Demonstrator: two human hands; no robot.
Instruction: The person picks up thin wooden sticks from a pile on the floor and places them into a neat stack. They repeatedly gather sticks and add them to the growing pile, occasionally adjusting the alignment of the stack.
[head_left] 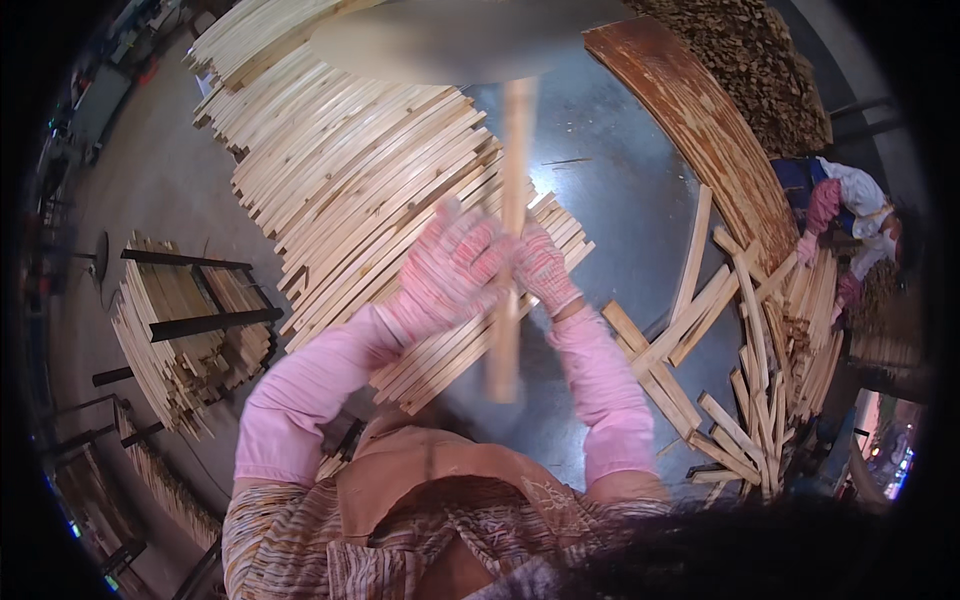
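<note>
A pale wooden strip (508, 350) is held lengthwise in front of me, its ends blurred by motion. My right hand (546, 268), in a pink-and-white knitted glove, is closed on the strip near its middle. On the strip's other side is my left hand (452, 262), gloved alike, its fingers spread and slightly smeared, next to the wood. Whether its fingertips touch the strip is hard to make out. Beneath both hands lies a broad layer of similar wooden strips (350, 160), side by side on a grey metal table (590, 200).
Loose strips (690, 320) lie crisscross at the right. A long reddish-brown worn board (690, 110) borders the table. Beyond it a co-worker (850, 205) in pink gloves handles wood. At left, a stack of strips (165, 345) rests between dark bars. A blurred round object (450, 45) hangs overhead.
</note>
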